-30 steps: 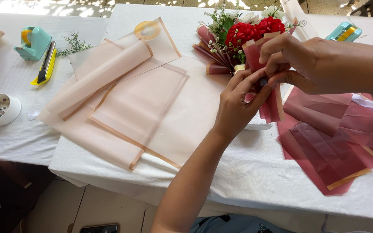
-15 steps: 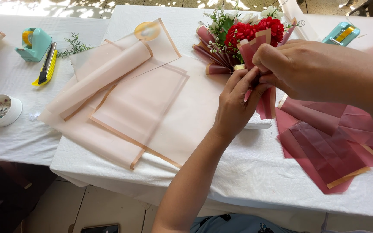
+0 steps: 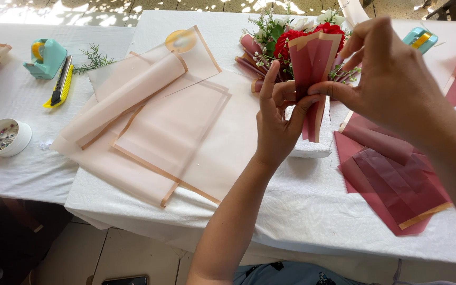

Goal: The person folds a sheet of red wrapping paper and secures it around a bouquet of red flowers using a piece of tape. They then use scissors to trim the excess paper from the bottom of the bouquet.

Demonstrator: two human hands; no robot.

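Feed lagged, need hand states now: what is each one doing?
Left hand: pinching the folded red wrapping sheet.
Right hand: pinching the same sheet.

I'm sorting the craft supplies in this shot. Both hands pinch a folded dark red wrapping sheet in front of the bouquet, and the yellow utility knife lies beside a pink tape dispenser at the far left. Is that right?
Not quite. The tape dispenser beside the yellow utility knife is mint green, not pink, as the head view shows. The rest holds: left hand and right hand pinch the folded dark red wrapping sheet in front of the bouquet.
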